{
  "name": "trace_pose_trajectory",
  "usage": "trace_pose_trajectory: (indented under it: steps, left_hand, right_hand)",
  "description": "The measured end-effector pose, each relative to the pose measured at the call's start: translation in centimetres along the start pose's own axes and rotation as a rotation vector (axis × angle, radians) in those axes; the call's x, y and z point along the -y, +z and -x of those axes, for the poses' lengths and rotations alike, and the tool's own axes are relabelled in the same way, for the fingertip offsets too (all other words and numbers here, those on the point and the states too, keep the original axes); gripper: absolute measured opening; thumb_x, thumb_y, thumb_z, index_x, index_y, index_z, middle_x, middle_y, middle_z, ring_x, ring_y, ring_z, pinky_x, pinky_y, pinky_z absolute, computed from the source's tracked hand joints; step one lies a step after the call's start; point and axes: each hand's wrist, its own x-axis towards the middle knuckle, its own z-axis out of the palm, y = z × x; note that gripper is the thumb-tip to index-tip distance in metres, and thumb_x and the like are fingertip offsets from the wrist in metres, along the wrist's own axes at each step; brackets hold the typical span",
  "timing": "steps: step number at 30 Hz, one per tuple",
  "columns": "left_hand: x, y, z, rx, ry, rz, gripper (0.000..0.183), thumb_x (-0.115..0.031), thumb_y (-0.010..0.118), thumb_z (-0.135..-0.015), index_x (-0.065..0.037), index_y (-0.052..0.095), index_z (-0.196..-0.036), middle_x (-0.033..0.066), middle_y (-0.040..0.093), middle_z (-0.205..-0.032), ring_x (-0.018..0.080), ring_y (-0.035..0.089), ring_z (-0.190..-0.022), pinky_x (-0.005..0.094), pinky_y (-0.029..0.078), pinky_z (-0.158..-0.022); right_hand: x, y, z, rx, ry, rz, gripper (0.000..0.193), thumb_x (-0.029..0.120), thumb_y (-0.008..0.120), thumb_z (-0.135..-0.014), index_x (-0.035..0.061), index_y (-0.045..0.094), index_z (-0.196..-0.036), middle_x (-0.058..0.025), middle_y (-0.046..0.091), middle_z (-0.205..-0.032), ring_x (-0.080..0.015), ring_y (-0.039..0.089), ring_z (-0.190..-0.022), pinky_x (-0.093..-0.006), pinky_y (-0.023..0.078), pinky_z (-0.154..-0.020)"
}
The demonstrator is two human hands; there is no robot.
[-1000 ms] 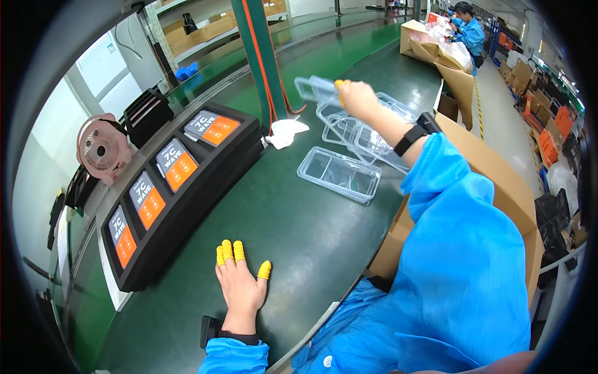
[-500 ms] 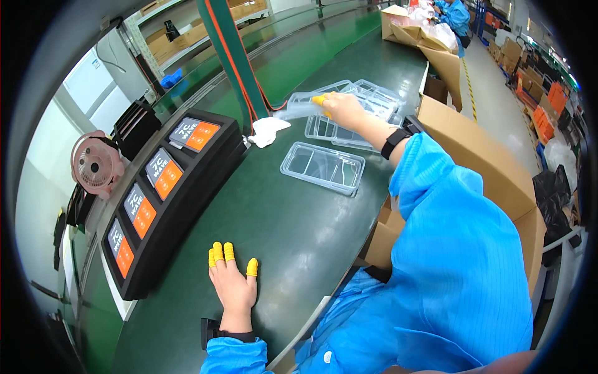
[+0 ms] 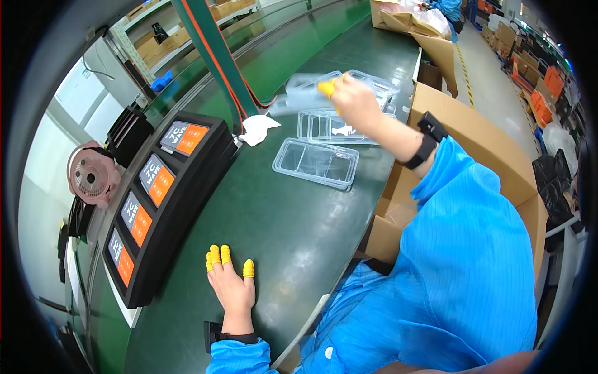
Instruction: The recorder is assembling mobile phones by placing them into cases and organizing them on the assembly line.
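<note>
Up over the far part of the green work surface, my right hand pinches a clear plastic case, smeared by motion, with yellow finger cots on its fingertips. Under and beside it lie several more clear cases, partly overlapping and partly hidden by my hand and forearm. One clear case rests alone, nearer to me. My left hand, also in yellow finger cots, lies palm down on the surface with its fingers apart and nothing in it.
At the left stands a long black display rack holding several orange-and-grey cards. A white crumpled tissue lies by the green post. A pink fan is farther left. Open cardboard boxes line the right edge; another person is far off.
My right hand, still gripping the blurred case, has shifted slightly to the right. The whole view has shifted a little. My left hand stays flat on the surface.
</note>
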Motion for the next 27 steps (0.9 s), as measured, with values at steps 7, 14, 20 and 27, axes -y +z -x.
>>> trace_pose_trajectory:
  steps: [7,14,20,27]
  left_hand:
    - [-0.1,0.1,-0.3,0.006,-0.001,-0.008,0.052,-0.031,0.051,-0.079,0.003,0.041,-0.117,0.0183,0.036,-0.125,0.0338,0.03,-0.117,0.0412,0.022,-0.098]
    - [-0.2,0.0,0.0,-0.034,-0.006,-0.018,0.051,-0.03,0.053,-0.078,0.003,0.043,-0.116,0.0184,0.037,-0.124,0.0341,0.031,-0.116,0.041,0.023,-0.097]
    - [-0.2,-0.2,-0.6,-0.012,0.022,0.004,0.044,-0.023,0.051,-0.079,0.002,0.043,-0.116,0.0176,0.038,-0.123,0.0327,0.032,-0.115,0.0397,0.024,-0.096]
    - [0.0,0.1,-0.4,-0.023,-0.011,0.01,0.049,-0.029,0.053,-0.078,0.002,0.045,-0.114,0.0186,0.039,-0.122,0.0339,0.033,-0.114,0.0412,0.025,-0.096]
  right_hand:
    - [0.9,-2.5,1.5,0.625,0.499,-0.587,0.064,0.05,0.06,-0.069,0.0035,0.05,-0.111,-0.0182,0.05,-0.109,-0.0323,0.048,-0.102,-0.0361,0.038,-0.088]
    - [-14.0,6.5,1.7,0.502,0.845,0.075,0.085,0.065,0.048,-0.068,0.0056,0.033,-0.127,-0.0169,0.025,-0.133,-0.0325,0.024,-0.123,-0.04,0.025,-0.098]
    - [-15.8,6.9,3.7,0.932,1.02,-0.115,0.092,0.072,0.044,-0.064,0.0006,0.039,-0.122,-0.0222,0.034,-0.127,-0.0334,0.036,-0.116,-0.0375,0.031,-0.095]
    - [-6.7,2.5,0.2,1.053,0.729,0.049,0.088,0.075,0.032,-0.066,0.0042,0.047,-0.116,-0.019,0.046,-0.117,-0.0292,0.043,-0.111,-0.0367,0.035,-0.091]
